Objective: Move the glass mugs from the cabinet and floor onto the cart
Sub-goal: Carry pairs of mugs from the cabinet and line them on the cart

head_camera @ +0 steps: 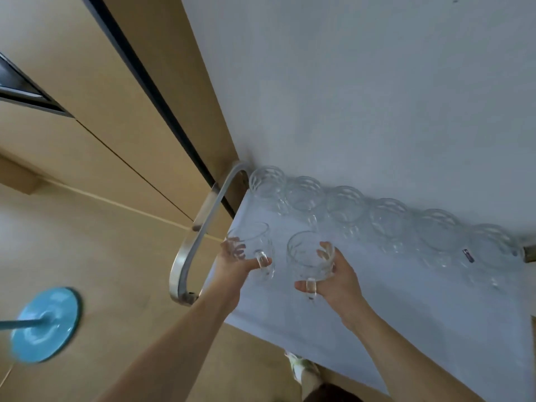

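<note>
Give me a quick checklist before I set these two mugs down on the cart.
1. Left hand grips the left mug: ok.
2. Right hand grips the right mug, a finger through the handle: ok.
3. Both mugs upright: ok.
4. Bare cart top under both mugs: ok.
5. Gap to the row of mugs along the wall: ok.
6. Left mug clear of the cart handle: cannot tell, it looks close.

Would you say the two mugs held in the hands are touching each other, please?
Apart. The head view shows a strip of bare cart top between the left hand's mug and the right hand's mug.
</note>
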`<state>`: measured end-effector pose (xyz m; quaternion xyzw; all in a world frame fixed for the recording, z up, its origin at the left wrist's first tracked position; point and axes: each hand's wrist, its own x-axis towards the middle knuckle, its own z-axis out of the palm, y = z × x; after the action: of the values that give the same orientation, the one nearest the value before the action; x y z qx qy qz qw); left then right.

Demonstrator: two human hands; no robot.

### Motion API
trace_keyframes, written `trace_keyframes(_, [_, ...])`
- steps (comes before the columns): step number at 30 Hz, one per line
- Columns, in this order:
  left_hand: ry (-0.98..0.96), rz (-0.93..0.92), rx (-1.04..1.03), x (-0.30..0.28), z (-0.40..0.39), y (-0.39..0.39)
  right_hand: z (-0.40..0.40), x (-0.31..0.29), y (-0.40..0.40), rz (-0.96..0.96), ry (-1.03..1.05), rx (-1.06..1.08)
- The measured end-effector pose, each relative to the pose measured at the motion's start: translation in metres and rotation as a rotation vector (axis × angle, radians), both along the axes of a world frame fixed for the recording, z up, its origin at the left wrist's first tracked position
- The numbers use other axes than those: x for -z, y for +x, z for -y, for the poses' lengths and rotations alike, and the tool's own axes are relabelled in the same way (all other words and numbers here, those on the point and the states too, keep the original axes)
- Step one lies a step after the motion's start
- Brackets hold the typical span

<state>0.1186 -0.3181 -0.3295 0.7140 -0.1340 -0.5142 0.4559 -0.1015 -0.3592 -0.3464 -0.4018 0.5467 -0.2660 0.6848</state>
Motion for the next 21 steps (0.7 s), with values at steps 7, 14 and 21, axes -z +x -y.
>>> trace_keyframes(7, [0.013,0.137,0.048,0.032,0.01,0.013,0.019,0.026,0.013,-0.104,-0.136,-0.088])
trace_keyframes(14, [-0.025,0.394,0.171,0.042,0.015,0.019,0.018,0.052,0.023,-0.21,-0.212,-0.07])
trace_keyframes(21, [-0.072,0.453,0.202,0.058,0.028,0.027,0.021,0.063,0.035,-0.441,-0.465,-0.06])
